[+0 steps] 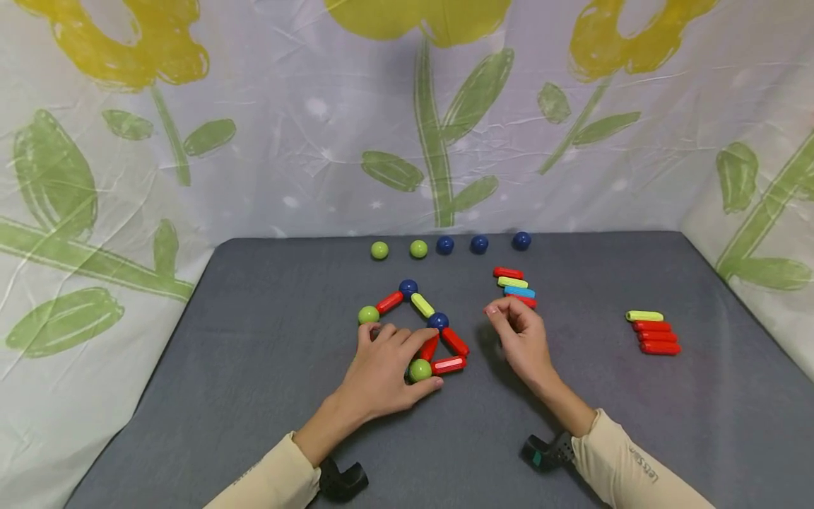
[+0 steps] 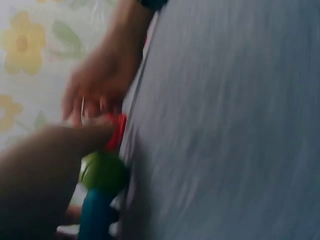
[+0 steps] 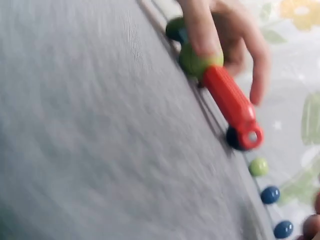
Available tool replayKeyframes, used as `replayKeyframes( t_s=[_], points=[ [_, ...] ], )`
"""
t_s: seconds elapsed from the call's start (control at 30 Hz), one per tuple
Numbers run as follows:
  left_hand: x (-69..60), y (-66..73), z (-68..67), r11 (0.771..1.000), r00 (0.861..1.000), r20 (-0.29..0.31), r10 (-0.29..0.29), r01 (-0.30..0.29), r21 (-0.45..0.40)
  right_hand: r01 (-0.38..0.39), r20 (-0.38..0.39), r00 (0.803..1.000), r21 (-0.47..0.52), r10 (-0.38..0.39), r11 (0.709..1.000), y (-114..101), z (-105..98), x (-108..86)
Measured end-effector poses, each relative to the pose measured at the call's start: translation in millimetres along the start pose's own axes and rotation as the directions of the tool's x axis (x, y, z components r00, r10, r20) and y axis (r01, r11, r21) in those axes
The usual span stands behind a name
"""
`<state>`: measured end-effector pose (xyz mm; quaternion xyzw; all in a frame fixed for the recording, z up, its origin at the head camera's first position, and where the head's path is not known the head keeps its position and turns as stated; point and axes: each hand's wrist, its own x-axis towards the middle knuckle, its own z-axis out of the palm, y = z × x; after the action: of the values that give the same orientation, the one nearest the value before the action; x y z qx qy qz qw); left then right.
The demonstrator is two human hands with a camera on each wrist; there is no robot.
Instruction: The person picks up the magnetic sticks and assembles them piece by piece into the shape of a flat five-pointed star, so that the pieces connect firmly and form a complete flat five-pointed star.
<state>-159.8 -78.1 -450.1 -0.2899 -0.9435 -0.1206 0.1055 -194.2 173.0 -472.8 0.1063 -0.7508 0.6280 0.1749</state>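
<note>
A toy frame of balls and rods lies on the grey table. Its parts include a green ball (image 1: 420, 370), a blue ball (image 1: 438, 322), red rods (image 1: 448, 365) and a yellow-green rod (image 1: 422, 305). My left hand (image 1: 384, 371) spreads over the frame's near left part, thumb and fingers around the green ball. In the right wrist view, the left thumb presses this green ball (image 3: 192, 60) beside a red rod (image 3: 230, 97); a blue rod (image 2: 97, 212) shows in the left wrist view. My right hand (image 1: 523, 341) hovers right of the frame, fingers loosely bent, nothing visible in it.
Behind the frame, green balls (image 1: 418, 249) and blue balls (image 1: 479, 244) stand in a row along the table's far edge. A stack of coloured rods (image 1: 512, 282) lies just beyond the right hand. More rods (image 1: 658, 336) lie farther right. A flowered cloth (image 1: 305, 141) hangs behind.
</note>
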Motion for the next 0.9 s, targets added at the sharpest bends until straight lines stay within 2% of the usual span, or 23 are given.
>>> replayKeyframes(
  t_s=[0.07,0.17,0.23,0.3,0.37,0.43,0.57,0.7,0.8,0.9],
  points=[
    [0.1,-5.9,-4.2,1.000,0.999,0.054,0.010,-0.009,-0.010,0.005,-0.118,0.993,0.032,-0.002,0.999,0,-4,6.2],
    [0.1,-13.5,-8.2,0.999,0.993,0.116,0.025,-0.020,-0.046,-0.011,-0.271,0.962,0.032,0.019,0.999,3,-16,19.2],
    [0.2,-17.1,-8.8,0.998,0.990,0.138,0.039,-0.031,-0.062,-0.075,-0.327,0.943,-0.005,0.069,0.997,8,-27,29.4],
    [0.2,-19.2,-8.3,0.997,0.988,0.146,0.053,-0.045,-0.061,-0.166,-0.340,0.930,-0.054,0.139,0.985,17,-42,39.5],
    [0.3,-20.1,-7.2,0.997,0.987,0.147,0.065,-0.058,-0.051,-0.246,-0.313,0.927,-0.094,0.206,0.965,24,-55,48.5],
    [0.4,-20.6,-6.3,0.997,0.987,0.145,0.074,-0.068,-0.044,-0.281,-0.267,0.933,-0.118,0.242,0.953,32,-66,57.4],
    [0.6,-21.3,-5.8,0.997,0.987,0.143,0.077,-0.072,-0.039,-0.261,-0.173,0.956,-0.143,0.236,0.955,43,-77,76.0],
    [0.5,-22.0,-5.4,0.997,0.986,0.150,0.071,-0.066,-0.038,-0.225,-0.094,0.973,-0.214,0.209,0.951,51,-82,95.1],
    [0.3,-22.1,-4.8,0.997,0.986,0.154,0.068,-0.064,-0.035,-0.224,-0.018,0.974,-0.269,0.228,0.937,54,-86,108.3],
    [0.9,-21.4,-4.4,0.997,0.987,0.146,0.072,-0.068,-0.033,-0.245,0.051,0.961,-0.293,0.271,0.924,55,-90,122.0]
  ],
)
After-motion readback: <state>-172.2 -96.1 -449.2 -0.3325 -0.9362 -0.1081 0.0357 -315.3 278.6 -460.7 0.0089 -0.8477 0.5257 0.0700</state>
